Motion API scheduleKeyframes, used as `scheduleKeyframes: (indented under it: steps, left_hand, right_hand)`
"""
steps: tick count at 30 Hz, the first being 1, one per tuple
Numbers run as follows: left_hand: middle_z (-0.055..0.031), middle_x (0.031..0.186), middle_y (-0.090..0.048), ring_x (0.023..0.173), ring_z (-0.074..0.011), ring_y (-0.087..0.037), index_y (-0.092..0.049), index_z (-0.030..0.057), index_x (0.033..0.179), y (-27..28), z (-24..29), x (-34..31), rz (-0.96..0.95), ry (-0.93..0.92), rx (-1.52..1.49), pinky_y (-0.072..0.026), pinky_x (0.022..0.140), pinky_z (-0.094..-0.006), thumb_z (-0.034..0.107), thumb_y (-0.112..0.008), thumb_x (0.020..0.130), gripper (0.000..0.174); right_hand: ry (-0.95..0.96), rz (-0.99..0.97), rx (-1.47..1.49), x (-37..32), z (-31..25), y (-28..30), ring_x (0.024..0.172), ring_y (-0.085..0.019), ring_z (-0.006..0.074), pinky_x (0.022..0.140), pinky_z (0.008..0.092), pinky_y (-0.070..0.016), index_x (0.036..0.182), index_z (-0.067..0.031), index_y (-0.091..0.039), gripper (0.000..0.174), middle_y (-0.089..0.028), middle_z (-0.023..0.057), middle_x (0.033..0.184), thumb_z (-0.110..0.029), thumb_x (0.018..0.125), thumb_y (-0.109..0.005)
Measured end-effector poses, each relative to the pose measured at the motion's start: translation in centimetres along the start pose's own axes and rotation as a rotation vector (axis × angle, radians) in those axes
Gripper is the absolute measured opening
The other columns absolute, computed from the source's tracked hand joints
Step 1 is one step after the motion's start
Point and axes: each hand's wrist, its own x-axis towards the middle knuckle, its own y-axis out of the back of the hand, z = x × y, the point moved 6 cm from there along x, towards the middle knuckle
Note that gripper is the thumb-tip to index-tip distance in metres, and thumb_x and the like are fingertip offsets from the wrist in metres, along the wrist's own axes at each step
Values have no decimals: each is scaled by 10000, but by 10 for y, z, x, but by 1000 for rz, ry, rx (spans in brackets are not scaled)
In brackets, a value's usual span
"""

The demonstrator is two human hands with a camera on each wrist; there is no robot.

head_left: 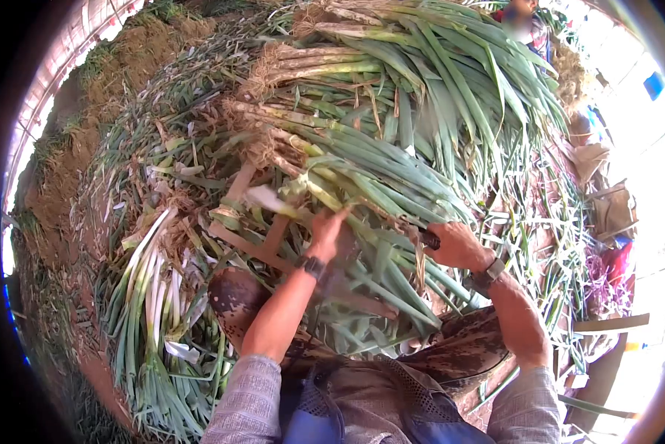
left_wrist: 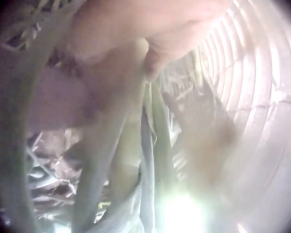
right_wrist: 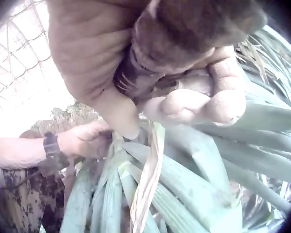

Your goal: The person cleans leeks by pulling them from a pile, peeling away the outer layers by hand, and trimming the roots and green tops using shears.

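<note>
In the head view my left hand grips a leek stalk near its root end; the left wrist view shows the fingers of this hand around a pale stalk, somewhat blurred. My right hand holds a dark handle over the green leaves. Seen from the right wrist, the fingers of the right hand curl round that handle, and the thumb tip touches a dry, pale leaf among green leek leaves. Any blade is hidden or too unclear to tell.
A large pile of leeks lies ahead, roots toward the left. A bundle with white stalks rests at the left. Leaf scraps cover the ground, and a small wooden frame stands by my left knee. Another person is at the upper right.
</note>
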Motion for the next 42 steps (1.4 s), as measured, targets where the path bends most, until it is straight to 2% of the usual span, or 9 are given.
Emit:
scheduleKeyframes:
  steps: [3, 5, 8, 17, 22, 28, 30, 34, 42]
  left_hand:
    - [-47, 1154, -631, 942, -181, -619, -559, 54, 1286, -7, -12, -27, -88, -2, -235, -510, 787, -342, 216, -668, 923, 412]
    - [-49, 1136, -629, 971, -183, -621, -542, 53, 1272, -6, -19, -35, -146, 161, -442, -515, 834, -359, 264, -600, 974, 370]
    - [-56, 1111, -629, 993, -189, -625, -543, 64, 1239, -5, -17, -38, -195, 165, -524, -525, 856, -376, 319, -564, 993, 354]
    - [-53, 961, -671, 764, -187, -677, -582, 85, 1185, 2, -23, -39, -128, 88, -334, -582, 647, -337, 253, -613, 961, 281]
    - [-41, 962, -667, 826, -159, -662, -636, 76, 1114, 11, -30, -37, -96, 101, -311, -580, 651, -338, 244, -633, 933, 247]
    - [-57, 938, -673, 769, -175, -676, -610, 58, 1091, 11, -29, -36, -125, 72, -319, -582, 650, -339, 231, -606, 953, 221]
    - [-56, 940, -674, 770, -175, -676, -610, 57, 1085, 9, -23, -42, -148, 70, -333, -582, 658, -337, 238, -604, 955, 222]
    - [-60, 949, -676, 781, -182, -678, -607, 58, 1086, 3, -12, -51, -169, 69, -384, -581, 671, -342, 260, -610, 956, 240]
    - [-58, 958, -681, 793, -193, -675, -619, 66, 1092, 7, -19, -51, -168, 94, -370, -576, 682, -366, 241, -611, 958, 221]
  right_hand:
    - [72, -44, -20, -15, -7, -9, 721, -637, 390, 669, 479, -499, 881, -48, -651, 230, -656, 179, 739, -245, 764, -675]
    - [85, -79, -44, -24, -11, -14, 688, -640, 379, 652, 486, -499, 892, -72, -651, 177, -658, 166, 722, -197, 773, -611]
    - [66, 1, -102, -30, -7, -18, 738, -633, 399, 686, 494, -489, 965, -66, -661, 277, -661, 168, 742, -272, 784, -695]
    - [45, 28, -57, -5, -27, -20, 760, -616, 411, 687, 503, -470, 921, -69, -634, 255, -643, 189, 755, -290, 798, -672]
    - [168, 49, -78, 15, -39, -26, 760, -617, 412, 686, 505, -471, 919, -75, -621, 254, -643, 189, 753, -290, 792, -670]
    - [107, 71, -62, 36, -44, -23, 728, -628, 422, 682, 524, -489, 920, -51, -612, 238, -651, 215, 752, -237, 772, -619]
    - [118, 151, -78, 41, -52, -24, 752, -625, 402, 706, 513, -477, 940, -72, -624, 275, -654, 186, 762, -287, 778, -677]
    - [105, 9, -27, 50, -75, -13, 802, -627, 409, 730, 508, -479, 1002, -61, -644, 313, -654, 216, 792, -279, 777, -658]
    - [69, 18, 5, 64, -101, 8, 822, -631, 413, 747, 505, -483, 1008, -57, -637, 327, -655, 220, 806, -287, 776, -647]
